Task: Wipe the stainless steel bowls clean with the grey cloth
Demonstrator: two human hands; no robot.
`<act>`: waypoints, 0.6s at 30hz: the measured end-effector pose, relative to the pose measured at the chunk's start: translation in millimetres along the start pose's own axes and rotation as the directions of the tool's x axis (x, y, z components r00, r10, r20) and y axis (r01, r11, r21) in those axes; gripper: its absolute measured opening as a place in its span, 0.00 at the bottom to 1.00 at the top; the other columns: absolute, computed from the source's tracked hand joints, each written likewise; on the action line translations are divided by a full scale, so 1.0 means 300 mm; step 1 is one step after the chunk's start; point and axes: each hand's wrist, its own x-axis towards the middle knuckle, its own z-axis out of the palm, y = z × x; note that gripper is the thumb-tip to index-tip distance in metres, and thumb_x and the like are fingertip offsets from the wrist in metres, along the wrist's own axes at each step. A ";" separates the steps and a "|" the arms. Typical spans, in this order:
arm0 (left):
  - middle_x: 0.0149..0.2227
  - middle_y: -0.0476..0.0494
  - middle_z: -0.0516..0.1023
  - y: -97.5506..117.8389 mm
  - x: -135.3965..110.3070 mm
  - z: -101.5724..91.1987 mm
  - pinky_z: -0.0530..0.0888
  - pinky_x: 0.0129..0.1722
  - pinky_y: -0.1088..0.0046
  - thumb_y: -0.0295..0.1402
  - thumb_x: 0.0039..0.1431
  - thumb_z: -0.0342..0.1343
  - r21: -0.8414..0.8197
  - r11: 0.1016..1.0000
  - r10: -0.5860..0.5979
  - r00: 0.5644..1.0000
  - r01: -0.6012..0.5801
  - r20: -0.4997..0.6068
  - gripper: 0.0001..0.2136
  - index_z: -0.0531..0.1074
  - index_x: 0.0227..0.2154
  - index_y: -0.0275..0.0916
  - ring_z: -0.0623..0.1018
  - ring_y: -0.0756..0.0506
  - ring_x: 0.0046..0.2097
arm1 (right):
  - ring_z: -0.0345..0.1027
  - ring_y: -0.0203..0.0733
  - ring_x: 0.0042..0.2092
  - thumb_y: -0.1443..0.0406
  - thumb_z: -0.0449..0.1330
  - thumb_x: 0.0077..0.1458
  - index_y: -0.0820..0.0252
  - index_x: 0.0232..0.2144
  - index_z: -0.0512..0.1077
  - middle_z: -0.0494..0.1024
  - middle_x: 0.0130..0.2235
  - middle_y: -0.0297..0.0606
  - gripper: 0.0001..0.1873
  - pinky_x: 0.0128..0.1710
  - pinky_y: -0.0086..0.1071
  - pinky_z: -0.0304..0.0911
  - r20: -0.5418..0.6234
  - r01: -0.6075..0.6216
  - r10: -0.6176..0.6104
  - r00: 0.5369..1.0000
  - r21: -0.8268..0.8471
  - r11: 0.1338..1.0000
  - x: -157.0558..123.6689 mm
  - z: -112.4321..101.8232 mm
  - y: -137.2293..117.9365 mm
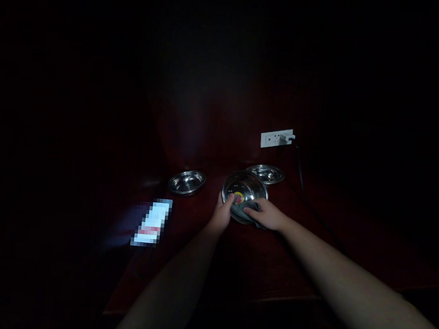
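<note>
A shiny metal bowl with a yellow and red round sticker inside is tilted toward me. My left hand grips its left rim, thumb on the inner side. My right hand is closed on a dark grey-green cloth pressed against the bowl's near right rim. Behind the bowl, partly covered by it, lies a second metal bowl. Another shallow metal bowl rests to the left, apart from both hands.
A bright, blurred-out screen lies at the left of the dark red table. On the back wall is a white socket plate with a plug in it. A dark cable runs down to the table. The surroundings are very dark.
</note>
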 end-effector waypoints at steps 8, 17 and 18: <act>0.47 0.42 0.75 -0.003 0.008 -0.004 0.67 0.52 0.65 0.41 0.51 0.58 -0.025 0.999 -0.039 0.999 0.039 0.014 0.24 0.64 0.50 0.41 0.75 0.44 0.48 | 0.72 0.41 0.36 0.57 0.54 0.54 0.66 0.36 0.74 0.79 0.35 0.41 0.17 0.39 0.32 0.66 0.052 0.047 -0.046 0.998 -0.016 0.999 0.001 -0.010 0.003; 0.43 0.42 0.76 -0.017 0.023 0.001 0.69 0.50 0.61 0.39 0.49 0.59 -0.073 0.992 -0.106 0.992 0.101 -0.065 0.23 0.65 0.49 0.40 0.76 0.43 0.45 | 0.71 0.40 0.34 0.60 0.54 0.54 0.64 0.34 0.75 0.79 0.34 0.40 0.15 0.37 0.30 0.63 0.117 0.082 -0.060 0.991 -0.186 0.979 0.002 -0.048 -0.022; 0.43 0.42 0.76 -0.018 0.023 0.000 0.69 0.50 0.61 0.40 0.49 0.59 -0.067 0.993 -0.104 0.993 0.100 -0.054 0.23 0.66 0.48 0.40 0.76 0.42 0.45 | 0.70 0.39 0.32 0.59 0.54 0.54 0.64 0.33 0.75 0.79 0.32 0.39 0.15 0.35 0.30 0.62 0.118 0.073 -0.048 0.992 -0.220 0.973 0.003 -0.052 -0.021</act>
